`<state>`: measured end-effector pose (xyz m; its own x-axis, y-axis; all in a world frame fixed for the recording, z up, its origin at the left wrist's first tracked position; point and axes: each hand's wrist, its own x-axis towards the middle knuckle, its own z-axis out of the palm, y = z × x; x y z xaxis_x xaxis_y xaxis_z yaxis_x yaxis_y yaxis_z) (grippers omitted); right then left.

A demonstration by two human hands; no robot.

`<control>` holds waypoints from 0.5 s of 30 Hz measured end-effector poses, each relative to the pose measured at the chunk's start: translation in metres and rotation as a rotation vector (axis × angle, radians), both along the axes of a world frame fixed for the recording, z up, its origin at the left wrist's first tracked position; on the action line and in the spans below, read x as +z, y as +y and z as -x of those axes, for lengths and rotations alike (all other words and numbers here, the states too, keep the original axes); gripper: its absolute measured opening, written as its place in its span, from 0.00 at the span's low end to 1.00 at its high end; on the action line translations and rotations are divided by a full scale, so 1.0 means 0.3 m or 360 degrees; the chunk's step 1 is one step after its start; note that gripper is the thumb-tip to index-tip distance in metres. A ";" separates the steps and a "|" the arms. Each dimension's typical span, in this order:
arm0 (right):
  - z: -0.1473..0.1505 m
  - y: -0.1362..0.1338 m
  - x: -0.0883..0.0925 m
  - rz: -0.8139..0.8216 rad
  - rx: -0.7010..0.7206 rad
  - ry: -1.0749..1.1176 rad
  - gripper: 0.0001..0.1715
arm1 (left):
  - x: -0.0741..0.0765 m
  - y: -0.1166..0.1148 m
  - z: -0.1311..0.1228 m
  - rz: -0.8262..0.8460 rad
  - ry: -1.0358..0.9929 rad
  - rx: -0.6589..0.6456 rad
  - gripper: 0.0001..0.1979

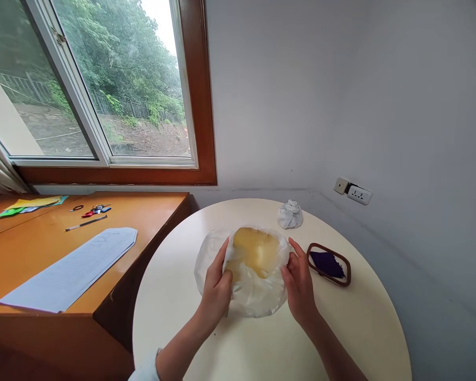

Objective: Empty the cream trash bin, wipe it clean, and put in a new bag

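A translucent white plastic bag or wrap is held up over the round cream table. A yellowish round piece shows inside it. My left hand grips the wrap's left side, thumb on top. My right hand pinches its right edge between thumb and fingers. Another sheet of clear plastic spreads out to the left, behind my left hand. What lies beneath the wrap is hidden.
On the round table are a crumpled white bundle at the back and a brown frame with dark purple cloth at the right. An orange desk to the left holds papers, a pen and keys.
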<state>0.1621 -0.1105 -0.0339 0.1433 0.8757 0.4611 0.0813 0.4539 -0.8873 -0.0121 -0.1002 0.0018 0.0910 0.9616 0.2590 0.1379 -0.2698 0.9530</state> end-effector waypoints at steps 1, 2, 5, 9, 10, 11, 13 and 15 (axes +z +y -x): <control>-0.007 0.007 -0.003 0.0022 -0.0014 -0.0024 0.31 | -0.006 0.006 -0.003 -0.0010 -0.0005 0.0029 0.34; -0.016 0.013 -0.003 0.0044 -0.0038 -0.0056 0.30 | -0.014 0.011 -0.006 -0.0018 -0.0010 0.0056 0.33; -0.052 0.024 0.018 0.0086 -0.0174 -0.0225 0.26 | -0.045 0.023 -0.013 -0.0030 0.0015 0.0101 0.34; -0.071 0.014 0.082 -0.0207 -0.0579 -0.0559 0.13 | -0.089 0.025 -0.028 -0.0041 0.0078 0.0131 0.33; -0.064 0.011 0.101 -0.0298 -0.0586 -0.0674 0.11 | -0.097 0.024 -0.033 -0.0052 0.0086 0.0134 0.33; -0.051 0.011 0.120 -0.0353 -0.0509 -0.0818 0.09 | -0.103 0.023 -0.037 -0.0069 0.0091 0.0128 0.33; -0.013 0.020 0.157 -0.0327 -0.0212 -0.1178 0.11 | -0.111 0.020 -0.046 -0.0109 0.0089 0.0097 0.34; 0.032 0.046 0.189 -0.0126 0.0048 -0.1643 0.15 | -0.114 0.019 -0.053 -0.0142 0.0083 0.0057 0.34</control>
